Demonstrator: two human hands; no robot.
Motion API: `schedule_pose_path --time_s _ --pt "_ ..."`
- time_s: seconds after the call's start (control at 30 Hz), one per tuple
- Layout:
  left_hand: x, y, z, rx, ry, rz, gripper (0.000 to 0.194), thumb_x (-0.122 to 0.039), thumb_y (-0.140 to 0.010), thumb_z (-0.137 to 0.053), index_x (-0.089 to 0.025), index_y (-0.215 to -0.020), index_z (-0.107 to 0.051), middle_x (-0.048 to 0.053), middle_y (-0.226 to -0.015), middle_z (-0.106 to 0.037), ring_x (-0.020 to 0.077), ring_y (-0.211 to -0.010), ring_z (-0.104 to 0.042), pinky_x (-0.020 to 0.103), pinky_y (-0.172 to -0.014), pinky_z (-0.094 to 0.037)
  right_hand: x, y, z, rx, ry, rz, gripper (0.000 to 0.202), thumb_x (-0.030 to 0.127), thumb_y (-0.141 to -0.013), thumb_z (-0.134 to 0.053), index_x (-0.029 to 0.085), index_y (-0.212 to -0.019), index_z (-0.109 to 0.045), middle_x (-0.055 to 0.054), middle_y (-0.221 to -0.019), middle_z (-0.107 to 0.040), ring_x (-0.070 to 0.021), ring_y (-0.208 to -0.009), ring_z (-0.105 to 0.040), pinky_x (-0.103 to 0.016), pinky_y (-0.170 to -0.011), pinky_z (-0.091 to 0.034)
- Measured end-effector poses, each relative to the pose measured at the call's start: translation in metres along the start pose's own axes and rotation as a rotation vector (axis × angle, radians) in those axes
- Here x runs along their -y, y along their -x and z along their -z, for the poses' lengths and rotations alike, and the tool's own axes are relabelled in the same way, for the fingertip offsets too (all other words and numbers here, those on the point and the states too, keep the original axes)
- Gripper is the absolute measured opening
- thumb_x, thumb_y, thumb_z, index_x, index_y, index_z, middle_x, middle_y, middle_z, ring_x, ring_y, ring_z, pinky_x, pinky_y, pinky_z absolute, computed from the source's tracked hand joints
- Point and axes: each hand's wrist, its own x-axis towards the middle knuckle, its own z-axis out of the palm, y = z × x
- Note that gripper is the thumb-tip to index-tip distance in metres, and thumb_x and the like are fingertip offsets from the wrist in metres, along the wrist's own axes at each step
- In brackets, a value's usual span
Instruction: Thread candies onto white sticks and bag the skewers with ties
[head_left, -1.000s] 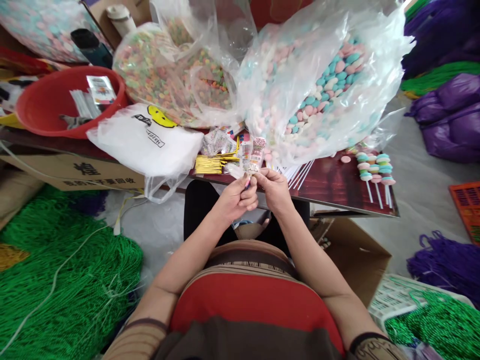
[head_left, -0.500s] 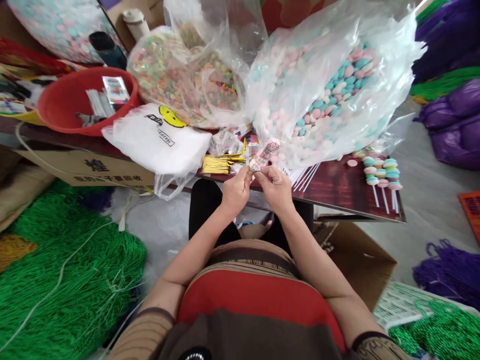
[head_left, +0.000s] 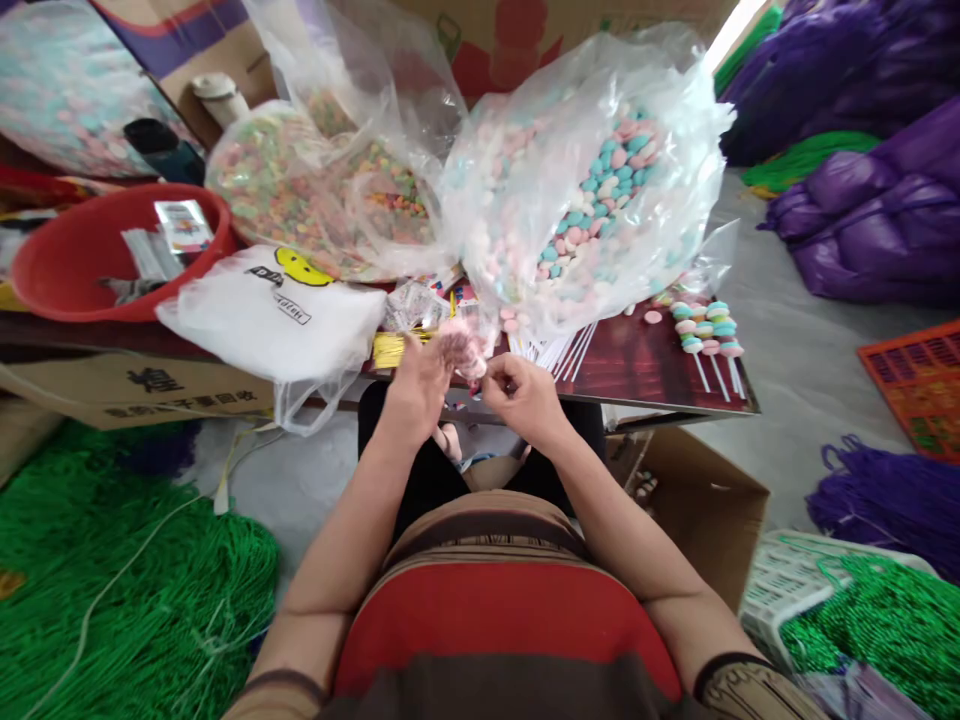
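Note:
A small clear packet with pink print (head_left: 463, 348) is held over the table's front edge, blurred by motion. My right hand (head_left: 523, 398) has thumb and forefinger pinched together at the packet's lower right end. My left hand (head_left: 418, 392) is against the packet's left side, its fingers smeared, so its grip is unclear. Close by on the table lie yellow twist ties (head_left: 388, 350) and crumpled clear wrappers (head_left: 412, 305). White sticks (head_left: 566, 352) lie to the right of the hands.
Behind stand big clear bags of pink and blue candies (head_left: 585, 200) and multicoloured candies (head_left: 322, 200). A red basin (head_left: 67, 250) and white bag (head_left: 262, 320) are at left. Skewered candies (head_left: 706, 330) lie at the right edge. An open cardboard box (head_left: 690, 500) stands below.
The view has shifted, so the table things sit further left. My left hand has moved away from my right and its fingers have loosened. The packet has tilted and blurred between the hands.

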Motion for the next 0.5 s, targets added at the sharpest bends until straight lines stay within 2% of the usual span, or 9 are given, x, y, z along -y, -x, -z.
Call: schedule_pose_path --time_s 0.07,0.1,0.13,0.2,0.23,0.3,0.4,0.5 --pt "-0.014 0.01 -0.001 0.089 -0.08 -0.065 0.08 -0.082 -0.093 -0.035 -0.018 -0.083 -0.082 0.01 -0.086 -0.077 0.0233 -0.094 -0.07 0.039 -0.096 -0.055 0.002 -0.001 0.005 -0.048 0.004 -0.002 0.003 0.022 -0.072 -0.056 0.022 -0.069 -0.055 0.003 -0.062 -0.054 -0.0109 -0.058 -0.047 -0.025 -0.06 -0.04" --pt "-0.018 0.015 -0.001 0.157 -0.13 -0.122 0.082 -0.083 -0.093 -0.033 -0.019 -0.07 -0.079 0.01 -0.075 -0.074 0.0228 -0.086 -0.069 0.039 -0.091 -0.056 0.004 -0.003 0.008 -0.079 -0.028 -0.025 0.004 0.023 -0.074 -0.056 0.022 -0.07 -0.055 0.004 -0.062 -0.054 -0.011 -0.058 -0.047 -0.025 -0.06 -0.04" --pt "-0.018 0.019 -0.001 0.232 -0.193 -0.123 0.082 -0.084 -0.092 -0.034 -0.02 -0.064 -0.077 0.01 -0.067 -0.07 0.0222 -0.08 -0.067 0.038 -0.085 -0.056 0.006 -0.005 0.012 -0.098 -0.082 -0.056 0.007 0.026 -0.076 -0.056 0.022 -0.071 -0.055 0.004 -0.061 -0.053 -0.011 -0.057 -0.047 -0.025 -0.059 -0.041" --pt "-0.011 0.022 0.0 0.302 -0.324 0.025 0.081 -0.085 -0.09 -0.038 -0.019 -0.069 -0.079 0.01 -0.066 -0.07 0.0203 -0.071 -0.064 0.034 -0.07 -0.055 0.012 -0.006 0.02 -0.1 -0.213 -0.119 0.013 0.033 -0.08 -0.057 0.022 -0.073 -0.057 0.004 -0.061 -0.054 -0.011 -0.056 -0.048 -0.025 -0.057 -0.041" --pt "-0.006 0.02 0.001 0.293 -0.361 0.118 0.082 -0.087 -0.088 -0.039 -0.017 -0.075 -0.08 0.01 -0.067 -0.07 0.0189 -0.067 -0.062 0.032 -0.063 -0.052 0.016 -0.006 0.023 -0.087 -0.26 -0.138 0.015 0.035 -0.081 -0.057 0.022 -0.074 -0.057 0.004 -0.062 -0.054 -0.0109 -0.056 -0.048 -0.024 -0.056 -0.041" --pt "0.005 0.011 0.001 0.202 -0.324 0.222 0.089 -0.094 -0.081 -0.038 -0.015 -0.077 -0.078 0.008 -0.062 -0.066 0.0154 -0.057 -0.057 0.028 -0.054 -0.046 0.02 -0.003 0.025 -0.055 -0.278 -0.131 0.015 0.036 -0.081 -0.059 0.021 -0.075 -0.059 0.004 -0.062 -0.055 -0.0102 -0.056 -0.047 -0.023 -0.055 -0.039" --pt "0.006 -0.002 0.001 0.071 -0.153 0.221 0.093 -0.099 -0.076 -0.032 -0.015 -0.067 -0.07 0.001 -0.046 -0.047 0.0102 -0.044 -0.041 0.025 -0.047 -0.036 0.017 0.006 0.021 0.044 -0.225 -0.059 0.011 0.029 -0.078 -0.059 0.02 -0.073 -0.062 0.003 -0.063 -0.057 -0.009 -0.057 -0.046 -0.022 -0.055 -0.037" --pt "-0.006 0.0 0.004 0.038 -0.142 0.21 0.09 -0.097 -0.079 -0.031 -0.016 -0.059 -0.065 -0.004 -0.039 -0.029 0.0088 -0.039 -0.029 0.025 -0.045 -0.029 0.004 0.008 0.016 0.143 -0.225 -0.046 0.01 0.025 -0.077 -0.057 0.019 -0.073 -0.063 0.003 -0.064 -0.059 -0.0086 -0.058 -0.047 -0.021 -0.056 -0.038"
